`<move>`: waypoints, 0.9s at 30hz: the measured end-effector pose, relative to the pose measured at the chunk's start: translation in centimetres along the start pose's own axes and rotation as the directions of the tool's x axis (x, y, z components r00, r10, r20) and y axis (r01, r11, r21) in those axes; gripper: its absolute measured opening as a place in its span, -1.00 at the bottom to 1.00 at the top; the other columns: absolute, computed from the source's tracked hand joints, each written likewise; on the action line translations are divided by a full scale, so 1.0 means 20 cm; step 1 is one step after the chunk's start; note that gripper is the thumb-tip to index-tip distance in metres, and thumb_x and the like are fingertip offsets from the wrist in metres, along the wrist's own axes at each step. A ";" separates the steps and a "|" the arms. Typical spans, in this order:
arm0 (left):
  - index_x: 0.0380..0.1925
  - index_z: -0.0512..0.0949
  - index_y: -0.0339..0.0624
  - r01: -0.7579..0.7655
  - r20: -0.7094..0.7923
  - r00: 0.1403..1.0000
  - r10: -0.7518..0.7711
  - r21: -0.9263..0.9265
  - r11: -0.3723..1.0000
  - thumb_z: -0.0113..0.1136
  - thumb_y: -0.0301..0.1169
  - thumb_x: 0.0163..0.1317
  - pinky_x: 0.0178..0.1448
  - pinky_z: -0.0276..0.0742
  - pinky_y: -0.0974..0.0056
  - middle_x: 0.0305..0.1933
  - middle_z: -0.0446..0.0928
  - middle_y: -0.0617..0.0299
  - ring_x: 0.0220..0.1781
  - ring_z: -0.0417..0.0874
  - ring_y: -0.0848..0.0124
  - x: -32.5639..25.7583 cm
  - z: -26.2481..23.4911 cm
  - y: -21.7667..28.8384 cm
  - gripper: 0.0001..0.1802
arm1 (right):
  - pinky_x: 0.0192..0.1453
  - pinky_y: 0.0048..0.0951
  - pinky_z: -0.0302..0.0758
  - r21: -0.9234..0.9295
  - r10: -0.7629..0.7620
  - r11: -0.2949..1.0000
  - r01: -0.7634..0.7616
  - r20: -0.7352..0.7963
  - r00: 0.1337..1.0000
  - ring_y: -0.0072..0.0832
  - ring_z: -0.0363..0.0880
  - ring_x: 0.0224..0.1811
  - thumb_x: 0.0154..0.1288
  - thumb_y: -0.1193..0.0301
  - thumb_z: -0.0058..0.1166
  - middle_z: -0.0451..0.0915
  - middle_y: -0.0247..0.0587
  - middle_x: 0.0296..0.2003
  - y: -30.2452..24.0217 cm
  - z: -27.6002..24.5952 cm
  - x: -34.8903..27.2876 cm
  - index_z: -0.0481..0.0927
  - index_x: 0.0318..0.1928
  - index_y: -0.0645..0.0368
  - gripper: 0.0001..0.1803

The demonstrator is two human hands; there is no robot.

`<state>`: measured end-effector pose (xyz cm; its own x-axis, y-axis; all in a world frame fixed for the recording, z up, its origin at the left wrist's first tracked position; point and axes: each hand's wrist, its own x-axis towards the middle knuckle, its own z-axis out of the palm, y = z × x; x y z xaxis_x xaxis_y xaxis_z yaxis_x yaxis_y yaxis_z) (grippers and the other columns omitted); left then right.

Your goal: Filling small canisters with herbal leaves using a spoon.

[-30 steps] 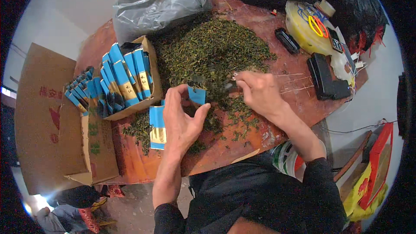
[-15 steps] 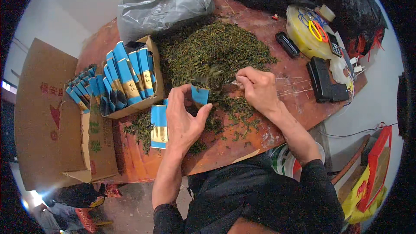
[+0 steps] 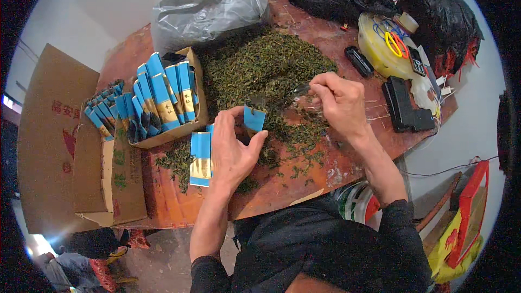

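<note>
Over the reddish-brown wooden counter [image 3: 266,198], my left hand [image 3: 233,141] is curled about a slim blue packet with a dark open mouth [image 3: 254,119], fingers behind it and thumb at its near edge. My right hand [image 3: 343,103] is closed, thumb against fingers, on a small shiny utensil, apparently a spoon [image 3: 300,91], its end blurred enough that I cannot tell whether it carries anything.

What has changed is the right hand: a second ago it was closer in, with the spoon low and near the packet's mouth; now it is farther out to the right, and the spoon's end is over the near right edge of the broad mound of dried dark-green leaves [image 3: 260,59]. My left hand has barely shifted, and the packet keeps its mouth toward the mound. As I judge it, that gap means nothing is passing into the packet at this instant; how full it is, I cannot see.

Just left of my left hand, a flat blue-and-gold packet [image 3: 200,154] lies on the counter, near loose leaf. Beyond it, an open brown cardboard box [image 3: 172,133] holds more blue-and-gold packets [image 3: 161,97], mostly upright.
</note>
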<state>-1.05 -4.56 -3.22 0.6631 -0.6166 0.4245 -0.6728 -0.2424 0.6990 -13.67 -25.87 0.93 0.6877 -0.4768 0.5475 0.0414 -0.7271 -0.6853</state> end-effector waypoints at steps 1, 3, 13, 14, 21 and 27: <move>0.09 0.46 -0.29 -0.003 0.002 1.000 0.003 0.003 1.000 0.55 -0.38 0.01 0.11 0.55 0.12 -0.06 0.56 0.00 -0.01 0.63 0.10 0.00 0.00 0.00 -0.36 | -0.39 -0.54 0.62 0.002 -0.002 1.000 0.002 0.002 1.000 -0.57 0.73 -0.47 0.37 0.63 0.15 0.74 -0.21 -0.44 -0.01 -0.01 0.01 0.69 -0.24 0.32 -0.93; 0.09 0.46 -0.29 -0.008 -0.006 1.000 0.007 -0.008 1.000 0.55 -0.37 0.01 0.12 0.55 0.12 -0.05 0.55 -0.01 0.00 0.63 0.08 0.00 0.00 -0.01 -0.36 | -0.38 -0.56 0.61 -0.063 -0.054 0.997 0.055 0.003 0.999 -0.59 0.72 -0.47 0.36 0.64 0.15 0.73 -0.24 -0.44 -0.04 -0.04 0.03 0.69 -0.24 0.33 -0.93; 0.09 0.47 -0.28 0.007 0.011 1.000 -0.006 -0.027 1.000 0.55 -0.36 0.00 0.17 0.53 0.06 -0.01 0.56 -0.04 0.07 0.62 -0.01 0.01 0.00 0.02 -0.35 | -0.40 -0.54 0.56 -0.073 -0.153 0.985 0.156 0.040 0.987 -0.60 0.67 -0.49 0.31 0.68 0.18 0.70 -0.25 -0.45 -0.19 -0.10 0.09 0.68 -0.24 0.33 -0.94; 0.09 0.47 -0.28 0.007 0.009 1.000 -0.007 -0.028 1.000 0.55 -0.36 0.00 0.17 0.53 0.06 -0.01 0.56 -0.04 0.07 0.62 -0.01 0.01 0.00 0.02 -0.35 | -0.40 -0.52 0.55 -0.089 -0.197 0.976 0.200 0.042 0.979 -0.57 0.67 -0.49 0.30 0.68 0.19 0.70 -0.23 -0.46 -0.20 -0.10 0.10 0.68 -0.24 0.33 -0.93; 0.09 0.47 -0.27 -0.022 0.012 1.000 0.022 -0.022 1.000 0.55 -0.38 -0.02 0.17 0.54 0.06 -0.01 0.56 -0.03 0.07 0.62 0.00 0.01 0.01 0.00 -0.35 | -0.33 -0.39 0.58 -0.157 -0.394 0.903 0.400 0.068 0.917 -0.31 0.72 -0.43 0.19 0.71 0.22 0.69 -0.11 -0.44 -0.20 -0.07 0.12 0.68 -0.25 0.30 -0.87; 0.09 0.48 -0.27 -0.009 0.022 1.000 0.009 -0.024 1.000 0.55 -0.39 -0.02 0.17 0.53 0.07 -0.01 0.56 -0.02 0.07 0.62 0.00 0.02 0.01 0.01 -0.35 | -0.35 -0.29 0.57 -0.184 -0.475 0.849 0.495 0.145 0.868 -0.17 0.70 -0.42 0.08 0.73 0.21 0.67 -0.10 -0.44 -0.21 -0.08 0.13 0.65 -0.25 0.27 -0.79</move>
<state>-1.00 -4.98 -3.08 0.6494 -0.6353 0.4178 -0.6702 -0.2187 0.7092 -13.24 -24.81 6.00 0.6824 0.0031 0.7310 0.2427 -0.9442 -0.2226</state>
